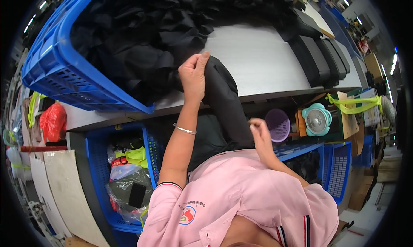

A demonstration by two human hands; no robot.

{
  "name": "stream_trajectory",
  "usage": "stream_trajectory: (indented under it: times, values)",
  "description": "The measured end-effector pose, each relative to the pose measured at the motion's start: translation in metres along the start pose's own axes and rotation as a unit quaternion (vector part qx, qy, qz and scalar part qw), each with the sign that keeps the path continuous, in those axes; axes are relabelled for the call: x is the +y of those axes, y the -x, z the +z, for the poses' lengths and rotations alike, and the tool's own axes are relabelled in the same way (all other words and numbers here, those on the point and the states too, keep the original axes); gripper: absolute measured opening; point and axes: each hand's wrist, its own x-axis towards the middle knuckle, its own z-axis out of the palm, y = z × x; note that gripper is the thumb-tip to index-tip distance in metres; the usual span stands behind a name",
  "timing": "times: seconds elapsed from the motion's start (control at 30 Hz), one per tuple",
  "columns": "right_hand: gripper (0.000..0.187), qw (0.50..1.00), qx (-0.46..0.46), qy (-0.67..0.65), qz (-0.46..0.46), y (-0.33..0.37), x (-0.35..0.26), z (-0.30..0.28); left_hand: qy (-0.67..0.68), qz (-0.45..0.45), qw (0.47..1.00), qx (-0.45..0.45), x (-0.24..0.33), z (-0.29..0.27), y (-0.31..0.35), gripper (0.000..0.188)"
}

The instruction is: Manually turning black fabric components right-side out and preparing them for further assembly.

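Note:
A long piece of black cloth [223, 105], tube-like in shape, runs from the table's edge down to my lap. At its upper end my left hand [193, 77] is closed on the cloth, thumb raised along the top. Its wrist carries a silver bangle [185, 129]. My right hand [261, 137] is beside the cloth's lower end, fingers loosely bent and apart, with nothing visible in them. Behind my left hand, a heap of black cloth [142, 36] covers the table's left part and spills out of a tilted blue crate [64, 53].
On the white tabletop [249, 53], stacked black folded pieces [314, 57] lie at the right. Below are a purple basket [278, 125] and a small turquoise fan [317, 119]. A blue crate [97, 174] at lower left holds plastic bags and a phone [137, 196]. A red bag [53, 122] hangs farther left.

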Motion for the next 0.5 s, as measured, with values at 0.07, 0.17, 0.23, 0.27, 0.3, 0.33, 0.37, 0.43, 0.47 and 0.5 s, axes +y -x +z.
stream_trajectory:
  times: [0.07, 0.17, 0.23, 0.27, 0.3, 0.33, 0.37, 0.43, 0.47, 0.5]
  values:
    - [0.044, 0.985, 0.102, 0.074, -0.118, -0.019, 0.001, -0.008, -0.024, -0.019, 0.999, -0.018, 0.008, 0.010, 0.016, 0.027]
    - [0.058, 0.977, 0.126, -0.006, -0.169, -0.044, -0.041, -0.001, -0.069, -0.027, 0.995, -0.074, 0.000, 0.026, 0.046, 0.024]
    - [0.065, 0.955, 0.145, 0.089, -0.243, -0.057, -0.057, 0.005, -0.108, -0.001, 0.988, -0.111, 0.004, 0.044, 0.072, 0.018]
    - [0.067, 0.941, 0.156, 0.119, -0.274, -0.064, -0.062, 0.006, -0.117, 0.013, 0.984, -0.135, 0.007, 0.050, 0.084, 0.016]
    - [0.067, 0.941, 0.159, 0.121, -0.274, -0.072, -0.060, 0.003, -0.116, 0.013, 0.984, -0.138, 0.014, 0.053, 0.096, 0.016]
    - [0.059, 0.936, 0.186, 0.132, -0.269, -0.081, -0.050, 0.000, -0.162, 0.034, 0.976, -0.141, 0.021, 0.056, 0.106, 0.013]
    - [0.053, 0.930, 0.214, 0.143, -0.263, -0.084, -0.038, -0.003, -0.208, 0.056, 0.966, -0.144, 0.025, 0.057, 0.115, 0.010]
    - [0.040, 0.968, 0.149, 0.068, -0.190, -0.083, -0.009, -0.016, -0.207, 0.040, 0.969, -0.131, 0.028, 0.046, 0.126, 0.007]
    - [0.029, 0.990, 0.077, -0.008, -0.116, -0.082, 0.002, -0.023, -0.213, 0.049, 0.968, -0.127, 0.027, 0.040, 0.130, 0.006]
    - [0.005, 0.986, 0.048, -0.150, -0.052, -0.074, 0.005, -0.023, -0.198, 0.034, 0.975, -0.094, 0.025, 0.033, 0.132, 0.006]
